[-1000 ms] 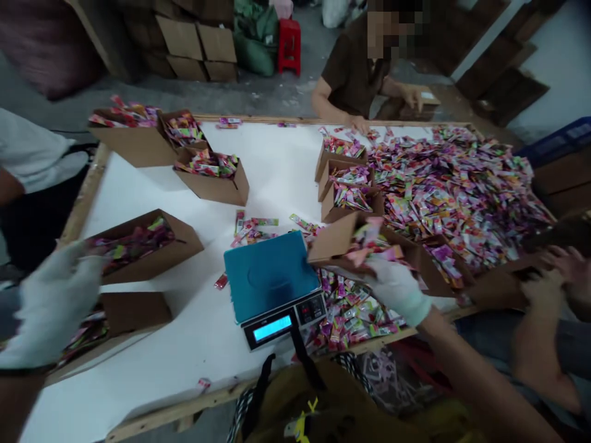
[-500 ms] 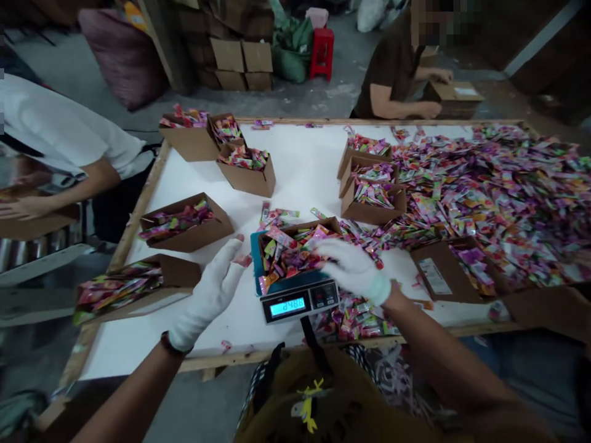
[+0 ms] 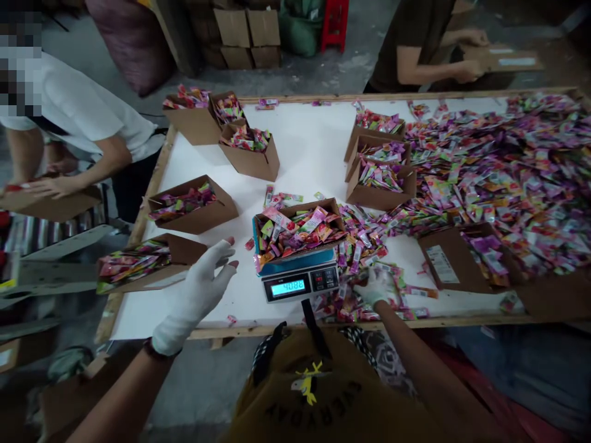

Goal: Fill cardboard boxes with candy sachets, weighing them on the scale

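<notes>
A cardboard box (image 3: 300, 251) filled with small colourful snack packets sits on the blue-green pan of a digital scale (image 3: 300, 286), whose display is lit. My left hand (image 3: 201, 286), in a white glove, hovers left of the scale with its fingers apart and nothing in them. Right of the scale, my gloved right hand (image 3: 379, 288) reaches down onto loose packets (image 3: 353, 304) near the table's front edge. Its thumb stands away from the other fingers, which are partly lost among the packets.
A large heap of packets (image 3: 498, 166) covers the table's right side. Filled boxes stand at left (image 3: 194, 206), back left (image 3: 252, 151) and back centre (image 3: 381, 181); another box (image 3: 455, 258) lies at right. Co-workers handle boxes at far left (image 3: 55, 197) and back right (image 3: 503, 58).
My right hand has moved from over the box on the scale down to the loose packets at right. The scale's reading has changed. My left hand stays open beside the scale.
</notes>
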Demonstrator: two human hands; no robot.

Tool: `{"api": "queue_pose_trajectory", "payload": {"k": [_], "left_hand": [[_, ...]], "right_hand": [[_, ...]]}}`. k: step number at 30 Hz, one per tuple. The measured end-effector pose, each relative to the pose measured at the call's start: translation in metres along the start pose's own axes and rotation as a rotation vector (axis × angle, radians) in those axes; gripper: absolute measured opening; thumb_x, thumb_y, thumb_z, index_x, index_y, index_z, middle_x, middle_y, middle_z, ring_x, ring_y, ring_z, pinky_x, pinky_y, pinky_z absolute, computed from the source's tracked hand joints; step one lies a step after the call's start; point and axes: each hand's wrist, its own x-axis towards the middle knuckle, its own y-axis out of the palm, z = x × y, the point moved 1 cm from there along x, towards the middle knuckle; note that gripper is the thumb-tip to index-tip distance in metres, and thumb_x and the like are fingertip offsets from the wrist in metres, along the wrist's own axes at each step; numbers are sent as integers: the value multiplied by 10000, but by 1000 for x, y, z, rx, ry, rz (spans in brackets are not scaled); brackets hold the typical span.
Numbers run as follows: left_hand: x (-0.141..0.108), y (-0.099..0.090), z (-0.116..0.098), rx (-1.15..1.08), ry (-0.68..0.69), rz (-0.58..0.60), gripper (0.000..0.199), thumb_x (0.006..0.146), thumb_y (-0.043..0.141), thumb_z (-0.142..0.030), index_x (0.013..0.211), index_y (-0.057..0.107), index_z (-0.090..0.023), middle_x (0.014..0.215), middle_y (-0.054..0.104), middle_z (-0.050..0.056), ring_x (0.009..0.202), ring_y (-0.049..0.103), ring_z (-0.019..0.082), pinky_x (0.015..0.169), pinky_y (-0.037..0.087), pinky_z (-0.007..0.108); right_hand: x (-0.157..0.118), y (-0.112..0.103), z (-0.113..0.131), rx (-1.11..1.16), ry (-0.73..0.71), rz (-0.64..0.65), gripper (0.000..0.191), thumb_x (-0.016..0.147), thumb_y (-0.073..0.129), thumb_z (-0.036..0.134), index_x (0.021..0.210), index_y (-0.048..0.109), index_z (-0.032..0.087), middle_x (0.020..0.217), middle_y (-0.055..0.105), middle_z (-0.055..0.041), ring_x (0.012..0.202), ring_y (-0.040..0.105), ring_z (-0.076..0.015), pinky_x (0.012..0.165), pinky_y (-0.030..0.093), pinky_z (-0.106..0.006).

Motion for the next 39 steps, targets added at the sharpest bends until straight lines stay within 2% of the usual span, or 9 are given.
{"api": "queue_pose_trajectory", "payload": {"k": [4, 10, 13, 16, 22, 26, 31, 36, 39], "left_hand": [[7, -1, -23, 132, 253, 40, 497, 911, 634, -368, 1360, 611, -158, 1218, 729, 157, 920, 741, 232, 862, 641, 401], [12, 14, -50, 428, 645, 138, 333, 993, 540, -283, 1260, 728, -214, 1119, 712, 122, 927, 725, 240, 759, 600, 338], [14, 18, -61, 459, 651, 134, 296, 1018, 515, -276, 1147, 777, -223, 1082, 738, 100, 918, 732, 225, 737, 588, 310], [15, 7, -80, 337, 624, 16, 240, 1002, 545, -260, 1031, 775, -197, 1037, 764, 81, 912, 739, 202, 795, 594, 297], [21, -16, -127, 61, 549, -315, 112, 925, 648, -268, 887, 733, -205, 918, 769, 23, 813, 709, 164, 772, 585, 296], [36, 8, -125, -181, 433, -323, 181, 918, 637, -269, 1022, 772, -206, 1022, 790, 38, 921, 744, 189, 853, 620, 329], [35, 25, -96, 349, 422, -2, 225, 922, 613, -297, 1017, 792, -202, 1334, 706, 140, 1312, 653, 334, 1140, 534, 496], [16, 7, -63, 363, 348, -123, 355, 994, 543, -441, 1024, 758, -161, 1363, 662, 214, 1372, 617, 368, 1127, 532, 531], [8, 2, -49, 288, 238, -147, 324, 967, 573, -454, 992, 760, -190, 1374, 685, 175, 1326, 659, 330, 1129, 537, 495]], "right_hand": [[22, 6, 11, -26, -138, 46, 274, 978, 702, 374, 1157, 709, 167, 1200, 710, -108, 1077, 664, -224, 999, 534, -411], [41, -58, 9, -47, -287, 12, 217, 789, 705, 123, 987, 775, 179, 1006, 777, -102, 994, 698, -244, 940, 535, -349], [36, -94, 19, -17, -382, -67, 349, 755, 742, 194, 1100, 787, 183, 1124, 774, -131, 1112, 685, -291, 1028, 528, -411], [22, -125, 46, 75, -516, -192, 444, 905, 652, 342, 1318, 713, 191, 1335, 713, -141, 1221, 659, -284, 1081, 528, -453], [-11, -162, 130, 360, -1008, -435, 347, 959, 644, 407, 1243, 740, 233, 1182, 766, -90, 1001, 726, -234, 987, 600, -423], [16, -150, 146, 342, -915, -431, 363, 956, 607, 385, 1238, 750, 204, 1194, 775, -100, 1075, 724, -249, 1042, 583, -418], [60, -109, 88, 109, -533, -306, 406, 925, 525, 215, 1250, 765, 174, 1267, 753, -130, 1231, 671, -270, 1175, 489, -445], [56, -46, 37, -93, -358, -64, 518, 731, 687, 67, 1207, 811, 228, 1481, 627, -144, 1219, 683, -279, 1072, 540, -375], [51, -33, 31, -142, -353, -39, 383, 796, 716, 108, 1162, 805, 178, 1490, 603, -184, 1192, 687, -273, 1051, 545, -395]]}}
